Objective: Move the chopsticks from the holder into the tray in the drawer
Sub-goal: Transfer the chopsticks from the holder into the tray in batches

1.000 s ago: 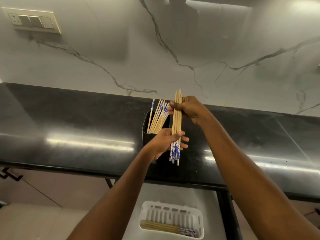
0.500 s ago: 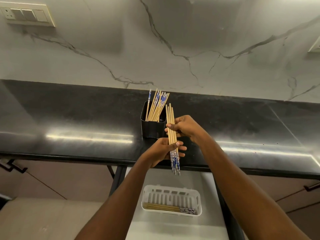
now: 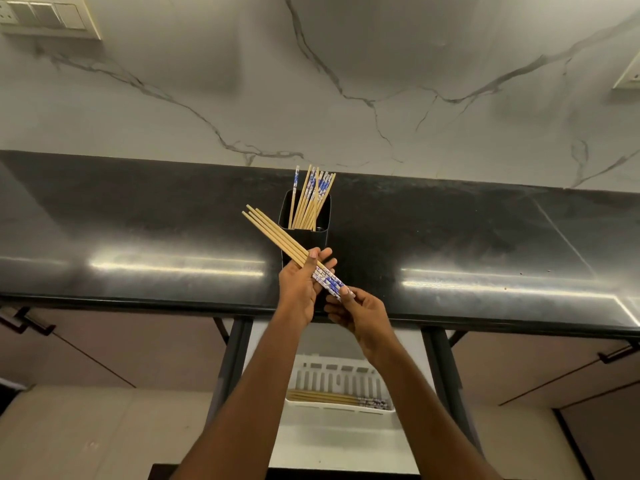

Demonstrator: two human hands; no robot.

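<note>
Since half a second ago, the held bundle of chopsticks (image 3: 277, 237) has swung from nearly upright to a slant, its plain tips now aimed up and to the left, and the right hand (image 3: 360, 311) has dropped from the bundle's upper part to its patterned lower end. Nearest the camera, the open drawer (image 3: 332, 441) shows a white slotted tray (image 3: 337, 374), partly hidden behind the forearms, with several chopsticks in the tray (image 3: 332, 398) lying flat along its near side, tan shafts to the left and blue-and-white ends to the right. Above that, the right hand's fingers are pinched on the blue-and-white patterned end of the bundle, thumb on top. Just beyond it the left hand (image 3: 299, 285) is wrapped around the middle of the same bundle, fingers closed over it where the tan wood meets the pattern. These held sticks are pale bamboo, slim and straight, lying side by side. Directly behind the hands, a black holder (image 3: 313, 235) stands on the dark glossy counter (image 3: 138, 220), with more chopsticks in the holder (image 3: 311, 199) leaning inside it, patterned ends up. Farthest off rises the veined marble wall (image 3: 346, 81), with a switch plate (image 3: 45, 17) at its upper left.
</note>
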